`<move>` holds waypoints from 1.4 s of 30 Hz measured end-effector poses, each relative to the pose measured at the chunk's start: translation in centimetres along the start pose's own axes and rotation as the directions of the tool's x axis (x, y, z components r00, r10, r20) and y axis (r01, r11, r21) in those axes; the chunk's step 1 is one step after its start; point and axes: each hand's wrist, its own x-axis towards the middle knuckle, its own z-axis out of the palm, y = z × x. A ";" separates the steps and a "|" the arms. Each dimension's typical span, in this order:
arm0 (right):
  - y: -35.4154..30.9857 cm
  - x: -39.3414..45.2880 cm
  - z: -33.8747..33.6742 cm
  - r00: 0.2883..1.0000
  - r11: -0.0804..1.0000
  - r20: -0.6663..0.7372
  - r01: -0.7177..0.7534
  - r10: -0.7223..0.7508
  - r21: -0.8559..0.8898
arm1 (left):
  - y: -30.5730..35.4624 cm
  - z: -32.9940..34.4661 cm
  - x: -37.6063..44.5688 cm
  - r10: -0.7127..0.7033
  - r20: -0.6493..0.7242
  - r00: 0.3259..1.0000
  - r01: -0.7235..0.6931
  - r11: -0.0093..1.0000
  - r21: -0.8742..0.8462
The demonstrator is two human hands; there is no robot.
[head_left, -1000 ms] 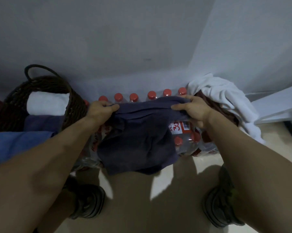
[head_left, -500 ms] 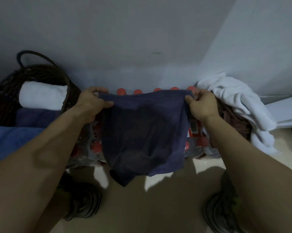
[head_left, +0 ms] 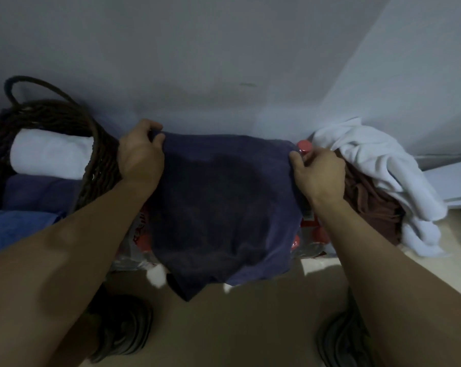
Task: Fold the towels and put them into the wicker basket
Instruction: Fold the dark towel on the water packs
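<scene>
two plain pale walls [head_left: 197,49] meet at a corner upper right. floor [head_left: 237,327] is smooth, beige, with small bright light patches amid broad shadow. a flat white panel [head_left: 452,181], possibly a shelf or board, sits low at the right edge. lighting dim overall.

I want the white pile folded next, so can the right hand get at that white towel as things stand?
Probably yes: the white towel lies uncovered just beside the right hand, which must first release the navy towel.
</scene>
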 end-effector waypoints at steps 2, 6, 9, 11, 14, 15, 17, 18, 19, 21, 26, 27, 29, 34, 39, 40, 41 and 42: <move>-0.2 0.6 0.0 0.999 0.988 0.038 -0.015 0.021 -0.155 | -0.9 0.6 -0.2 0.066 -0.024 0.998 -0.063 0.992 0.110; -1.1 1.2 -0.1 0.994 0.986 -0.063 0.078 -0.088 -0.145 | -1.9 2.4 -0.3 0.080 -0.068 0.994 -0.077 0.996 0.043; -1.2 0.6 0.7 0.976 0.969 -0.032 0.212 -0.218 -0.124 | -2.1 3.0 -0.1 0.002 -0.076 0.997 -0.007 0.998 -0.065; -0.5 0.3 1.1 0.980 0.969 0.017 0.197 -0.197 -0.150 | -2.5 2.8 0.2 -0.015 -0.051 0.999 0.012 0.998 -0.068; 0.1 0.0 1.1 0.979 0.974 -0.006 0.201 -0.203 -0.108 | -2.3 2.3 0.5 -0.052 -0.009 0.999 0.051 0.995 -0.083; 0.0 0.0 1.0 0.981 0.977 -0.004 0.191 -0.192 -0.099 | -1.9 2.0 0.4 -0.060 0.012 0.998 0.061 0.994 -0.093; -0.4 -0.5 0.5 0.991 0.987 -0.002 0.136 -0.137 -0.080 | -1.0 1.2 -0.2 -0.037 0.055 0.998 0.042 0.994 -0.098; -0.7 -0.9 0.0 0.994 0.993 -0.015 0.105 -0.106 -0.050 | -0.6 0.6 -0.7 -0.009 0.050 0.999 0.014 0.996 -0.092; -1.1 -1.4 -0.7 0.995 0.996 -0.038 0.092 -0.093 -0.008 | -0.2 -0.3 -1.3 0.010 0.022 1.000 -0.008 0.997 -0.082; -1.3 -3.1 -2.4 0.989 0.991 -0.100 0.120 -0.113 0.062 | 0.5 -2.0 -3.4 0.023 -0.042 0.999 -0.026 0.997 -0.075; 0.2 -9.4 -5.1 0.995 0.965 -0.101 0.050 -0.025 0.256 | 1.6 -4.7 -13.0 -0.110 -0.074 0.991 0.094 0.977 -0.189; 0.7 -10.8 -5.2 0.996 0.958 -0.085 0.014 0.011 0.285 | 1.3 -5.1 -15.1 -0.169 -0.069 0.983 0.152 0.967 -0.205; 1.5 -13.2 -4.8 0.995 0.935 -0.019 -0.087 0.100 0.344 | 0.3 -5.6 -18.6 -0.285 -0.042 0.958 0.269 0.938 -0.219; 2.2 -16.8 -3.6 0.947 0.886 0.229 -0.295 0.223 0.358 | -0.7 -6.2 -22.4 -0.412 0.126 0.903 0.427 0.893 -0.143; 2.1 -16.8 -2.7 0.893 0.819 0.257 -0.443 0.369 0.365 | -0.3 -5.2 -20.9 -0.526 0.218 0.822 0.565 0.803 -0.191; 2.1 -16.7 -2.5 0.865 0.777 0.268 -0.499 0.423 0.384 | -0.3 -5.0 -20.7 -0.563 0.226 0.795 0.603 0.776 -0.187; 2.1 -16.7 -2.3 0.834 0.733 0.290 -0.551 0.469 0.399 | -0.3 -4.8 -20.6 -0.589 0.228 0.775 0.629 0.754 -0.190; 1.9 -16.7 -2.1 0.798 0.690 0.326 -0.602 0.507 0.402 | -0.3 -4.8 -20.5 -0.604 0.233 0.762 0.645 0.739 -0.193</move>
